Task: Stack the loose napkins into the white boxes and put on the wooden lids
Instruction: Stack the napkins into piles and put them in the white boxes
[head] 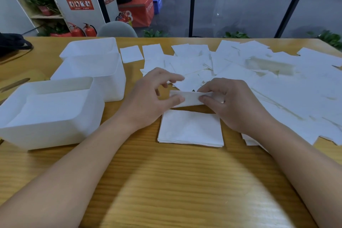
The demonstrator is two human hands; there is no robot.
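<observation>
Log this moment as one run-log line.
stage: stacking | left hand: pinches napkin | right hand: pinches napkin | stack: on table, below napkin | boxes: open, no lids

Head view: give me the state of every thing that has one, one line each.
Left hand: grip pinching held napkin's left end.
Right hand: grip pinching its right end.
Held napkin: lifted above the stack.
Stack: neat, on the table.
Loose napkins: scattered, overlapping.
Near box: open, lidless.
Middle box: open, lidless.
Far box: open, lidless.

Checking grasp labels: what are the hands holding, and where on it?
One napkin, held by both: left hand pinches its left end, right hand its right end, above the small stack.
</observation>
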